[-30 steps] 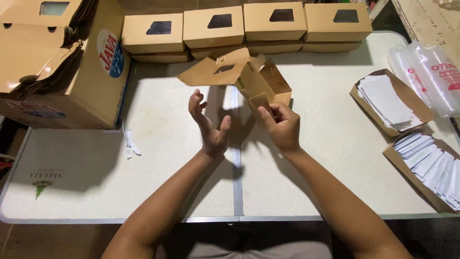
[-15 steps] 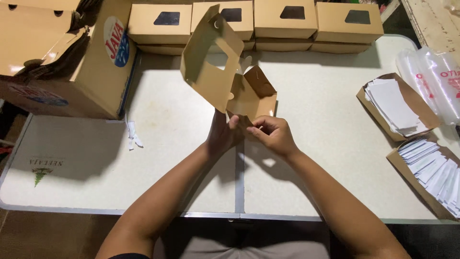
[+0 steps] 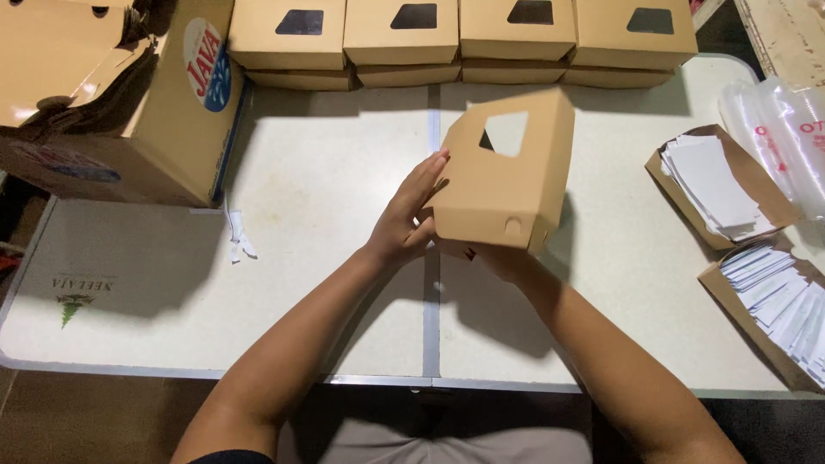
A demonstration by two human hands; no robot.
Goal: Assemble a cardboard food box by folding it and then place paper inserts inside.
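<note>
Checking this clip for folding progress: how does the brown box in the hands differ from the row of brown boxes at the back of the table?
The held box is lifted off the table and tilted, between the left hand and the mostly hidden right hand; the back-row boxes rest flat, side by side, on further boxes beneath. The held box's window shows the pale table through it; the row's windows look dark. Both are brown cardboard with a cut-out window.

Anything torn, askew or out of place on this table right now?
Small torn white scraps lie loose on the table beside the large carton, whose top flaps are ragged and bent open. The windowed box in both hands looks intact, and the row behind is neat.
</note>
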